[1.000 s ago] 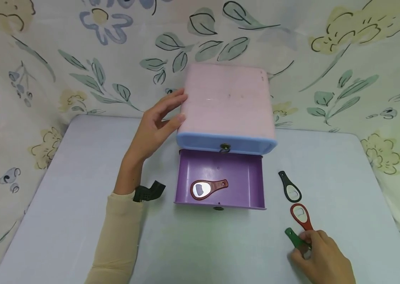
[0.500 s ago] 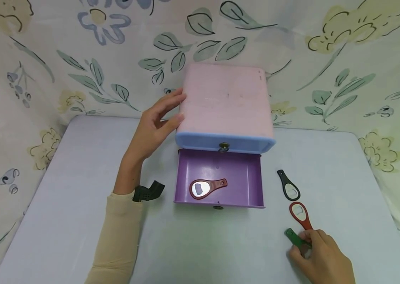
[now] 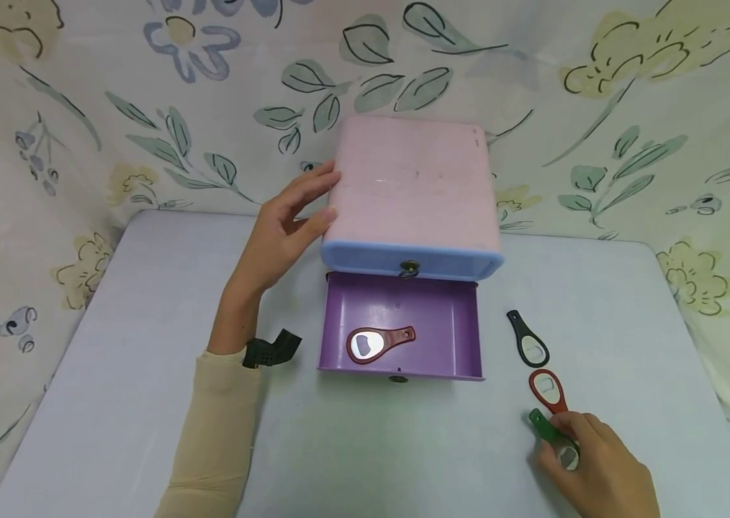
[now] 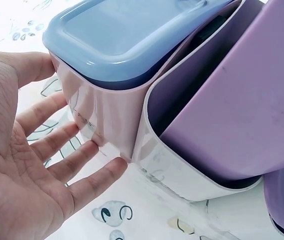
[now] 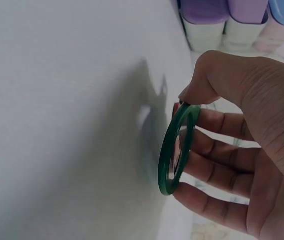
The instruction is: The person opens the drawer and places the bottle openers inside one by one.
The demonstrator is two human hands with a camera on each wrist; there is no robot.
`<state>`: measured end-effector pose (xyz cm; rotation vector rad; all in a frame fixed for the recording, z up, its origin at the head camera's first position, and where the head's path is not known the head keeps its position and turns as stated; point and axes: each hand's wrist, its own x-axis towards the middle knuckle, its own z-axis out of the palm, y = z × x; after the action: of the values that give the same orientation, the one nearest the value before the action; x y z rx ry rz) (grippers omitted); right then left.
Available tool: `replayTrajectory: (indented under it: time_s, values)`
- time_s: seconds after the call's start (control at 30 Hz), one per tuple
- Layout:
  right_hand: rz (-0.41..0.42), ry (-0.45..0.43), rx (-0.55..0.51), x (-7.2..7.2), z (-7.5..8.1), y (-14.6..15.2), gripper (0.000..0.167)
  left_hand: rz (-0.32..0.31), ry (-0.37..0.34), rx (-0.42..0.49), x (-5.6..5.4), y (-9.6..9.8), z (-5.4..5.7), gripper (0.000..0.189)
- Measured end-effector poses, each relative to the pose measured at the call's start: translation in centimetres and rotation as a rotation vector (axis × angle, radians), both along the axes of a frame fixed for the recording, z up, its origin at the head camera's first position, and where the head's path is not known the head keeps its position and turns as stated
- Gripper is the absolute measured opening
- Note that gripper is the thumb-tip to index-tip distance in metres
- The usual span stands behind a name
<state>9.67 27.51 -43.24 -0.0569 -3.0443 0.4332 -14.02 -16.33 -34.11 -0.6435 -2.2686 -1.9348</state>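
My left hand (image 3: 277,237) rests its fingertips and thumb against the left side of a small drawer cabinet (image 3: 417,187) with a pink top and blue front drawer. In the left wrist view its fingers (image 4: 99,182) are spread and fairly straight along the wall. My right hand (image 3: 601,460) pinches a green bottle opener (image 3: 543,424) between thumb and fingers; in the right wrist view the opener (image 5: 164,165) stands on edge, tilted up. Below the blue drawer, a purple drawer (image 3: 443,338) is pulled out. A brownish-red bottle opener (image 3: 397,337) lies inside it.
Right of the drawer, a black bottle opener (image 3: 527,338) and a red bottle opener (image 3: 548,388) lie on the white table (image 3: 365,453); the red one's handle is partly behind my right hand. A floral cloth (image 3: 222,129) hangs behind the cabinet.
My right hand has lifted and tilted the green bottle opener, shifting it slightly right and away from me. My left hand stays at the cabinet's side.
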Motion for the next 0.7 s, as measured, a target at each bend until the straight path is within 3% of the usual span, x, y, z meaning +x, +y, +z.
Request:
replayTrajectory:
  time_s: [0.5,0.7]
  values:
    - [0.172,0.172,-0.054,-1.6,1.8,-0.7,0.039,0.007,-0.002,-0.011,0.0,0.0,0.0,0.050]
    - [0.270,0.195,-0.085,-2.4,3.2,-1.6,0.040,-0.001,-0.005,-0.003,0.0,0.0,0.0,0.050]
